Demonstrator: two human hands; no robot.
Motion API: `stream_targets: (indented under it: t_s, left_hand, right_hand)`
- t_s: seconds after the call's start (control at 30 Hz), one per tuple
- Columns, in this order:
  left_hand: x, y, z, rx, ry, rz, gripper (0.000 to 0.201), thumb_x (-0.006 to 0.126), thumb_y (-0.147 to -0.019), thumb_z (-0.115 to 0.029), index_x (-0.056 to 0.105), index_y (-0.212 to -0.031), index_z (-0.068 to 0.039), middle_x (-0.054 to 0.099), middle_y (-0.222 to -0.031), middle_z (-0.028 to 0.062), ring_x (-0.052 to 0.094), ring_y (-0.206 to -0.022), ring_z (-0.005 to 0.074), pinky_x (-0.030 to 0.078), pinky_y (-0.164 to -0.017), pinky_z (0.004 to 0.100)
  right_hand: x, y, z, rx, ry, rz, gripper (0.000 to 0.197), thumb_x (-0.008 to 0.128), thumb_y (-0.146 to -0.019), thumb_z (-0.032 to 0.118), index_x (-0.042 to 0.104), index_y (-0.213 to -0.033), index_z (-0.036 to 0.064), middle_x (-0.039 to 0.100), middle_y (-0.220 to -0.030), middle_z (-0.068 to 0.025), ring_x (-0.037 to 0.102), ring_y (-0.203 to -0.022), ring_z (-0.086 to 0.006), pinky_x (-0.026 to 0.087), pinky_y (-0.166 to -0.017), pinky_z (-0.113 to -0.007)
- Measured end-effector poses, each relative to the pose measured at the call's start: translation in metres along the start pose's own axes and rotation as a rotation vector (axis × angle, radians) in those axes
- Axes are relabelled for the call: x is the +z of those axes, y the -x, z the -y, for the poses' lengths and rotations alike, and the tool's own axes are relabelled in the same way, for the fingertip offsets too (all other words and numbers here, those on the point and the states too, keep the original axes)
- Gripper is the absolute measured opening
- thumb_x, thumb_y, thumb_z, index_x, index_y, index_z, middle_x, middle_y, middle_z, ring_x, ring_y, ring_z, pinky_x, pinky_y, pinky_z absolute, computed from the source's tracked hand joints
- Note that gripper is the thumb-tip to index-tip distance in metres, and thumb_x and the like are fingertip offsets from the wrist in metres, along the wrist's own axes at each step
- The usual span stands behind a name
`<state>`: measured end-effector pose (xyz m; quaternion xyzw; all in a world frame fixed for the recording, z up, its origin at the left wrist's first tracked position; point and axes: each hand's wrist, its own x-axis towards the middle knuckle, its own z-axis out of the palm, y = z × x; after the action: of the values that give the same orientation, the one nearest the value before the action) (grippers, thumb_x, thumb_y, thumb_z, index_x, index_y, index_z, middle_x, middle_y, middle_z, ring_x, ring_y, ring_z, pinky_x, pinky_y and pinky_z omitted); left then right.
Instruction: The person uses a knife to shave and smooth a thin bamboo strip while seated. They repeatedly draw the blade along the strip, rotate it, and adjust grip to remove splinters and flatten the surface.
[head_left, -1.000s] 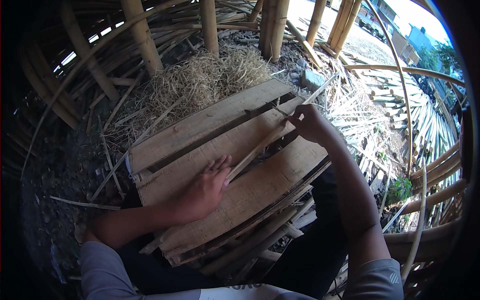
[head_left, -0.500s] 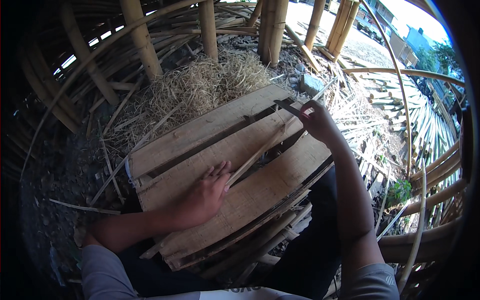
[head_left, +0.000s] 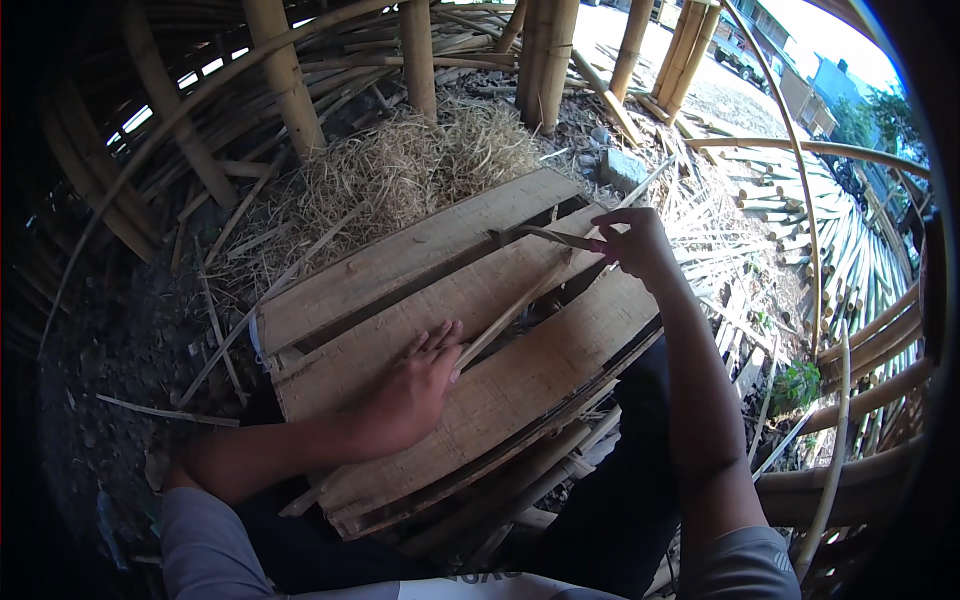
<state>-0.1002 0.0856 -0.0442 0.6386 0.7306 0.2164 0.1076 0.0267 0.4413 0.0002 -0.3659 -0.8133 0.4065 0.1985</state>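
A long, narrow bamboo strip (head_left: 515, 309) slants across a low slatted bench of flat bamboo boards (head_left: 500, 400). My left hand (head_left: 410, 395) lies over the strip's nearer part, with the strip passing between thumb and fingers and the fingertips resting on the middle board. The palm hides part of the strip. In my right hand (head_left: 635, 245) is a knife (head_left: 555, 236), pinched by a reddish handle. Its blade points left, close above the strip's far end; whether it touches the strip I cannot tell.
Dry bamboo shavings (head_left: 400, 165) are heaped behind the bench. Upright bamboo posts (head_left: 545, 70) stand beyond, near a grey block (head_left: 624, 170). Many cut bamboo poles (head_left: 850, 260) lie stacked at the right, and a green plant (head_left: 798, 384) grows nearer me.
The knife has come down and its blade lies flatter, its tip a little further left and nearer. My right hand turned slightly with it; my left hand and the strip stayed put.
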Motion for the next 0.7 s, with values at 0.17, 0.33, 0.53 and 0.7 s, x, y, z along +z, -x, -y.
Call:
stream_targets:
  t_s: [0.17, 0.33, 0.53, 0.7]
  left_hand:
    - [-0.001, 0.005, 0.003, -0.019, 0.018, 0.003, 0.052, 0.041, -0.107, -0.01, 0.031, -0.149, 0.018, 0.037, -0.154, 0.0387, 0.035, -0.148, 0.0478, 0.028, -0.126, 0.051]
    - [-0.003, 0.004, 0.0, -0.001, 0.008, 0.008, 0.052, 0.041, -0.107, -0.01, 0.031, -0.15, 0.017, 0.037, -0.155, 0.039, 0.035, -0.148, 0.0484, 0.028, -0.126, 0.051]
    - [-0.004, 0.003, 0.0, -0.019, 0.04, 0.008, 0.052, 0.042, -0.107, -0.01, 0.031, -0.15, 0.016, 0.036, -0.156, 0.0379, 0.034, -0.149, 0.0478, 0.028, -0.126, 0.0509]
    - [-0.003, 0.004, 0.001, -0.026, 0.042, 0.011, 0.052, 0.043, -0.107, -0.008, 0.031, -0.15, 0.016, 0.036, -0.156, 0.0373, 0.034, -0.149, 0.0466, 0.027, -0.126, 0.0506]
  right_hand:
    - [0.01, 0.009, 0.015, -0.181, 0.277, 0.017, 0.017, 0.075, -0.094, 0.017, 0.079, -0.109, 0.0081, 0.072, -0.072, -0.0108, 0.066, -0.06, -0.0156, 0.053, -0.059, -0.034]
    - [-0.008, 0.002, 0.01, -0.178, 0.139, -0.177, 0.013, 0.073, -0.094, 0.011, 0.079, -0.105, 0.0063, 0.068, -0.066, -0.0056, 0.059, -0.053, -0.0128, 0.048, -0.052, -0.033]
    - [0.017, 0.025, 0.025, 0.104, 0.167, 0.044, 0.025, 0.081, -0.088, 0.022, 0.077, -0.09, -0.0019, 0.067, -0.069, -0.0075, 0.062, -0.065, -0.0155, 0.05, -0.059, -0.035]
    - [0.016, 0.024, 0.025, 0.025, 0.191, 0.08, 0.026, 0.08, -0.089, 0.022, 0.074, -0.086, -0.0033, 0.066, -0.069, -0.0078, 0.062, -0.064, -0.0173, 0.049, -0.057, -0.035]
